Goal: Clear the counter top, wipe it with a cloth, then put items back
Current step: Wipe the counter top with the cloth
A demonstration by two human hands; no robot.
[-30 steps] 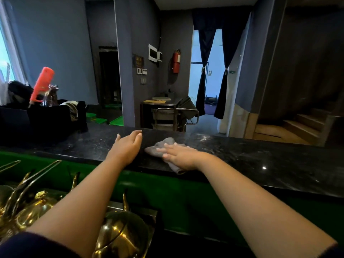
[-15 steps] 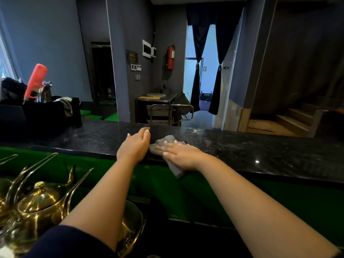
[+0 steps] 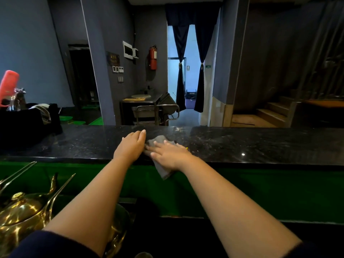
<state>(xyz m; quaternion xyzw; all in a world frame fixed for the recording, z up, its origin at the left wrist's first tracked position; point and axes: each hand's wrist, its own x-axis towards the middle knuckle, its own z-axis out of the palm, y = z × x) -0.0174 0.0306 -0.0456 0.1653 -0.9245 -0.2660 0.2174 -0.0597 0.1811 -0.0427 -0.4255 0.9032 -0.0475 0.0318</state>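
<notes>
A grey cloth lies on the black stone counter top, one corner hanging over the near edge. My right hand lies flat on the cloth with fingers spread, pressing it down. My left hand rests palm-down on the counter just left of the cloth, fingers together, its fingertips touching the cloth's edge. It holds nothing.
At the counter's far left stand a black box with a red-handled tool and a metal jug. Brass teapots sit below the counter at the lower left. A green front panel runs under the counter edge.
My left hand has slid right along the counter until it touches the cloth. My right hand stays pressed on the cloth. The view has shifted a little to the left.
</notes>
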